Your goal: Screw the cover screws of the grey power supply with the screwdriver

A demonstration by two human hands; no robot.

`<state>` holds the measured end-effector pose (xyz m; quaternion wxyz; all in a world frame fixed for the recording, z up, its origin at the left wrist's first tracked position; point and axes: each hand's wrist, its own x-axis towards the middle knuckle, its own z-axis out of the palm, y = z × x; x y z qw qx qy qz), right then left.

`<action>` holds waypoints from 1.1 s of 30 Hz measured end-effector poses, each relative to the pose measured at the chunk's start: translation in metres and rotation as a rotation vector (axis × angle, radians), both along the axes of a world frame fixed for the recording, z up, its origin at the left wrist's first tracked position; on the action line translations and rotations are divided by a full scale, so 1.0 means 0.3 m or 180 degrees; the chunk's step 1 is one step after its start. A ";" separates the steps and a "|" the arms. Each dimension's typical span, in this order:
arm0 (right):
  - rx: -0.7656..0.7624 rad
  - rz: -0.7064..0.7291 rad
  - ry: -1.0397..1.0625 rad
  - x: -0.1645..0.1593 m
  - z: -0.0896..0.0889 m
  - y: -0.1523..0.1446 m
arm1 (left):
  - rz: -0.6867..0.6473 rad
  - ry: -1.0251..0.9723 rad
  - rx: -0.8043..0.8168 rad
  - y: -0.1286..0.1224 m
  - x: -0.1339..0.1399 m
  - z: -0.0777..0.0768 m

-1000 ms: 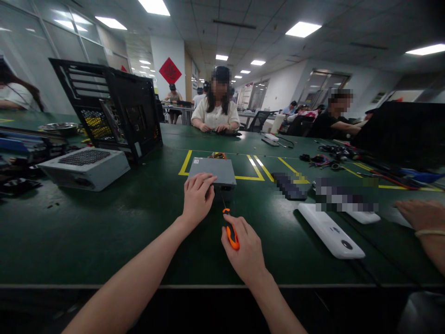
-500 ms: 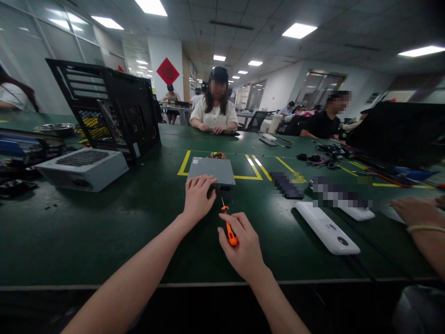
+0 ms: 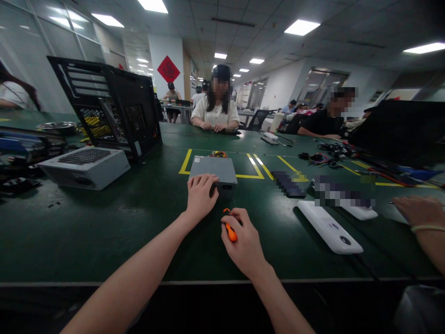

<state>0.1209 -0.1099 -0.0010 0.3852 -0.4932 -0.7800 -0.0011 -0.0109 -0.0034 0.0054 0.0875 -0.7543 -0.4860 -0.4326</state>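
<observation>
A grey computer power supply (image 3: 220,168) lies on the green table, with coloured wires (image 3: 219,154) bunched behind it. My left hand (image 3: 202,192) grips its near left edge, fingers over the top and thumb down at the front face. Just in front of the box, my right hand (image 3: 241,236) is closed around the orange and black handle of a screwdriver (image 3: 231,232). Its shaft is hard to make out, so I cannot tell whether the tip touches the power supply.
A second power supply (image 3: 85,168) and a black computer case (image 3: 114,109) stand left. Right are a dark phone (image 3: 288,183), a white device (image 3: 330,227) and cables (image 3: 320,157). A neighbour's hand (image 3: 419,211) rests at the right edge; another person (image 3: 215,106) sits opposite.
My right hand has drawn its fingers in more closely around the screwdriver handle, and the shaft shows less than before. My left hand stays on the power supply. The view has shifted slightly.
</observation>
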 end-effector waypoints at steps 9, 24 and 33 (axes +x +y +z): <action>0.0487 0.0088 0.0261 0.016 -0.012 -0.008 | -0.0031 0.0058 -0.0042 0.003 -0.005 -0.004; 0.0544 0.0146 0.0183 0.013 -0.016 -0.004 | 0.0027 0.0093 -0.0017 0.007 -0.002 -0.005; 0.0495 -0.0088 0.0227 0.012 -0.019 -0.002 | 0.0018 0.0053 -0.0027 0.005 0.000 -0.005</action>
